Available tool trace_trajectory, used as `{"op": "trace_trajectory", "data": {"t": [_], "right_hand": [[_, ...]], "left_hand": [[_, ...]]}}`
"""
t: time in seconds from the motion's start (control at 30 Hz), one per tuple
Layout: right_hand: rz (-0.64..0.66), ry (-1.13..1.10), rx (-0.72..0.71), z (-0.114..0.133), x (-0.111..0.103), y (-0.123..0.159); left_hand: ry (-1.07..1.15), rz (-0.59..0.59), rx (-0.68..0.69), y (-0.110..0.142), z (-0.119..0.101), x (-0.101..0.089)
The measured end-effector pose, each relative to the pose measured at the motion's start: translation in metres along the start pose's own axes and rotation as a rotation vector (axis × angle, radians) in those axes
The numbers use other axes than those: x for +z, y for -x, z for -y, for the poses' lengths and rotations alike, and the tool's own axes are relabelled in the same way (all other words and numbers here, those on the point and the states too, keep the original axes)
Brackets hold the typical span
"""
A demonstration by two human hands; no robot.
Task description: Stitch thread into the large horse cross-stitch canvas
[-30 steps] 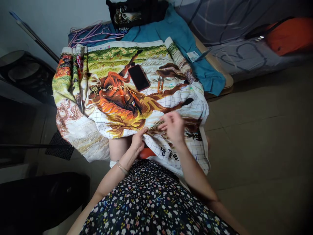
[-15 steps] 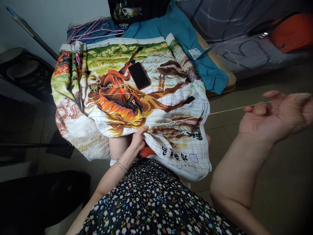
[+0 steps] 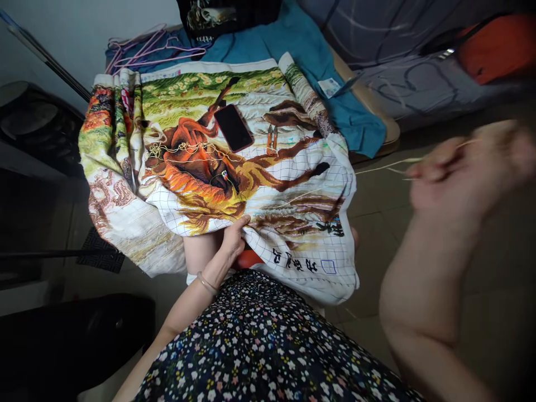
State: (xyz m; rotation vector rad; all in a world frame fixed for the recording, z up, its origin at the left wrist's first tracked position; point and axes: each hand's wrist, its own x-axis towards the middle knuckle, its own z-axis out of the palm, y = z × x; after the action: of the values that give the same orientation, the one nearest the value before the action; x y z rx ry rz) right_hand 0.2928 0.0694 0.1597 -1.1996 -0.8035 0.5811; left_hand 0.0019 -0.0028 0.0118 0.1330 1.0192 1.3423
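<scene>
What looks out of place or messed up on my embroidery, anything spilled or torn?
The loose yellow thread on the left part of the embroidered cloth lies bunched in loops, so it looks tangled. The phone also seems a little out of place, lying right on the cloth. I see no spill or tear.

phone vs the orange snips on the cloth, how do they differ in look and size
The phone is a broad dark slab; the snips are narrow, with orange handles and pointed tips. The phone is clearly larger than the snips. The phone lies slanted, while the snips point almost straight away from the person. Both lie on the embroidered cloth.
</scene>
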Motion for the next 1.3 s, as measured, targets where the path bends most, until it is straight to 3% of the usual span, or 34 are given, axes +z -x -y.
{"op": "trace_trajectory", "data": {"t": [0.07, 0.13, 0.2, 0.33, 0.53, 0.93, 1.3], "right_hand": [[0.145, -0.049, 0.076, -0.019, 0.015, 0.041], [0.347, -0.060, 0.303, -0.045, 0.029, 0.087], [0.547, 0.018, 0.440, -0.069, 0.039, 0.126], [0.762, 0.192, 0.439, -0.094, 0.054, 0.172], [0.777, 0.369, 0.295, -0.099, 0.065, 0.185], [0.805, 0.473, 0.197, -0.093, 0.074, 0.183], [0.682, 0.341, 0.419, -0.101, 0.076, 0.198]], "left_hand": [[0.008, 0.010, -0.020, 0.000, 0.000, 0.000], [0.007, 0.009, -0.044, 0.000, 0.000, 0.000], [0.007, -0.001, -0.061, 0.001, -0.001, 0.000], [0.012, 0.007, -0.080, 0.002, -0.003, 0.002], [-0.009, 0.017, -0.103, 0.001, -0.003, 0.002], [0.010, 0.002, -0.103, 0.002, -0.004, 0.003], [-0.018, -0.047, -0.088, 0.002, -0.005, 0.006]]}}
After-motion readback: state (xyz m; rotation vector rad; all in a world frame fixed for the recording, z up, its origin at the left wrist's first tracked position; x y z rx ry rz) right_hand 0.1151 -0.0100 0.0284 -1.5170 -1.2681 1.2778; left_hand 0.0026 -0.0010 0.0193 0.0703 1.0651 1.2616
